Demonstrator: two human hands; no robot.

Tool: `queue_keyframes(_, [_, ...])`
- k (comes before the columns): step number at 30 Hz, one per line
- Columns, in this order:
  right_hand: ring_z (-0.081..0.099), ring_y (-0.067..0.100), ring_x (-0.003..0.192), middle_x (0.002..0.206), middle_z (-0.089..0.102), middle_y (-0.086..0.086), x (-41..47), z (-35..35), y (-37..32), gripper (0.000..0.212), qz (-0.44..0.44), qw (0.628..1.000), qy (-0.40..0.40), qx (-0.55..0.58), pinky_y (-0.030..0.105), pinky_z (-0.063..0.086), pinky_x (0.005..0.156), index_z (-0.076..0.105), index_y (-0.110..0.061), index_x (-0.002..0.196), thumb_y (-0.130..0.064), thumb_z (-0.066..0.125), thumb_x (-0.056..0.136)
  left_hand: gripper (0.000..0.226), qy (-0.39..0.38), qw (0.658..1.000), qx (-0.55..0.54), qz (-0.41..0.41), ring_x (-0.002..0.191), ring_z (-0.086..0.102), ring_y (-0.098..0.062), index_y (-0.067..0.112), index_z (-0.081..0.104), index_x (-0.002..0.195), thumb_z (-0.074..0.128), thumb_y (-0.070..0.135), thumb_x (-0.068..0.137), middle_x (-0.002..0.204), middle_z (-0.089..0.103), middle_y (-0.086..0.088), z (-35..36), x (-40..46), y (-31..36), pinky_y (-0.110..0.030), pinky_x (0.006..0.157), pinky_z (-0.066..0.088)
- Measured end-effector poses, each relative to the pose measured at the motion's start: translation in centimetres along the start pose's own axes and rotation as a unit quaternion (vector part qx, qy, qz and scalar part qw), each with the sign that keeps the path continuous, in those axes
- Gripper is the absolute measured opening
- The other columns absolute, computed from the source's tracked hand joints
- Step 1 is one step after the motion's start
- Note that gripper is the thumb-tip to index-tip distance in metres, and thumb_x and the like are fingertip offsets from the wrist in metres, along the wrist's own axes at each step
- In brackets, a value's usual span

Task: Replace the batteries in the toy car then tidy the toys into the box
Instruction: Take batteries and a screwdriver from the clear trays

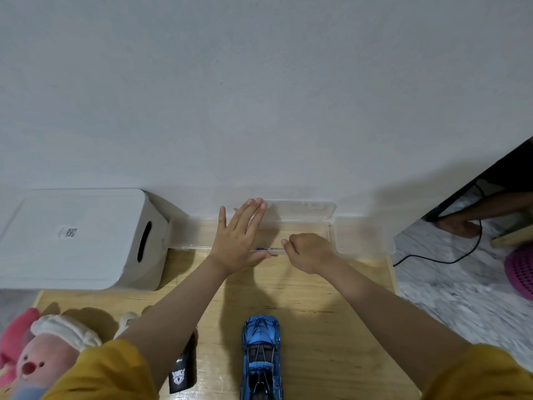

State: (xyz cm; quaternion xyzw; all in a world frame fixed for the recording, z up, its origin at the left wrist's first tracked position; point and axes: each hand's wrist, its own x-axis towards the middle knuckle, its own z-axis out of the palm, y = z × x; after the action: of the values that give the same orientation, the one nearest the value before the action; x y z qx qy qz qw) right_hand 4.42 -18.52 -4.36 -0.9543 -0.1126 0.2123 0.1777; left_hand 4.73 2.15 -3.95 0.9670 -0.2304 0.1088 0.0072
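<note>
**Toy car at near edge of table; both hands at the clear case by the wall**

The blue toy car [262,356] stands on its wheels on the wooden table [331,327], at the near edge, its length running away from the viewer toward the wall. Neither hand touches it.

Beyond the car, against the wall, lies a shallow clear plastic case [305,223] with its lid [300,207] raised against the wall. The left hand [239,238] lies spread flat over the case's left part, fingers straight, gripping nothing. The right hand [308,254], just right of it, is curled with thumb and forefinger pinched on a slim blue-handled tool [266,249], probably a small screwdriver, which lies along the case's front rim; its tip is too small to make out.

A second clear plastic box [364,235] sits beyond and right of the car, beside the case. A white lidded storage box [78,238] with a slot handle stands beyond and left of the car. Left of the car, a black remote control [183,370] lies partly under the left forearm. Further left sits a pink plush toy [43,356].

Both sleeves [109,373] are mustard yellow
</note>
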Motion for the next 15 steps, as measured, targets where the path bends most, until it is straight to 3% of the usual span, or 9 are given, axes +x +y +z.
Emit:
queue_keyframes(4, [0.056, 0.017, 0.07, 0.068, 0.058, -0.002, 0.5, 0.0, 0.1, 0.046, 0.054, 0.995, 0.037, 0.078, 0.031, 0.043, 0.06, 0.048, -0.02, 0.065, -0.061, 0.043, 0.086, 0.106, 0.009, 1.0, -0.002, 0.0, 0.141, 0.027, -0.02, 0.01, 0.025, 0.147, 0.04, 0.082, 0.069, 0.152, 0.026, -0.005, 0.1, 0.1, 0.0, -0.06, 0.111, 0.011])
queue_keyframes(6, [0.058, 0.014, 0.072, 0.071, 0.063, -0.004, 0.9, -0.1, 0.0, 0.044, 0.059, 0.991, 0.047, 0.113, 0.031, 0.046, 0.065, 0.057, -0.02, 0.071, -0.062, 0.051, 0.081, 0.106, 0.009, 1.0, -0.004, 0.0, 0.141, 0.027, -0.019, 0.011, 0.025, 0.146, 0.039, 0.082, 0.07, 0.152, 0.025, -0.005, 0.1, 0.1, 0.0, -0.06, 0.111, 0.011])
queue_keyframes(10, [0.062, 0.007, 0.085, 0.086, 0.07, -0.016, 1.9, -0.8, -0.4, 0.025, 0.033, 0.986, -0.023, 0.164, 0.03, 0.051, 0.077, 0.071, -0.035, 0.084, -0.055, 0.057, 0.08, 0.106, 0.014, 1.0, -0.011, 0.002, 0.14, 0.027, -0.019, 0.011, 0.025, 0.146, 0.042, 0.082, 0.069, 0.151, 0.026, -0.005, 0.2, 0.1, -0.1, -0.061, 0.109, 0.014])
queue_keyframes(12, [0.059, 0.003, 0.07, 0.067, 0.066, -0.025, 2.2, -1.3, -0.6, 0.017, 0.03, 0.982, -0.056, 0.178, 0.024, 0.047, 0.065, 0.071, -0.034, 0.074, -0.046, 0.062, 0.082, 0.107, 0.016, 1.0, -0.009, 0.004, 0.14, 0.028, -0.02, 0.01, 0.026, 0.146, 0.046, 0.08, 0.068, 0.151, 0.027, -0.006, 0.3, 0.1, -0.1, -0.061, 0.109, 0.014])
queue_keyframes(15, [0.045, 0.001, 0.05, 0.04, 0.051, -0.025, 2.5, -1.6, -1.2, 0.037, 0.017, 0.975, -0.074, 0.21, 0.022, 0.034, 0.052, 0.06, -0.035, 0.046, -0.031, 0.068, 0.082, 0.109, 0.018, 1.0, -0.016, 0.003, 0.141, 0.025, -0.021, 0.01, 0.024, 0.146, 0.049, 0.079, 0.066, 0.152, 0.024, -0.005, 0.4, 0.0, -0.2, -0.06, 0.109, 0.012])
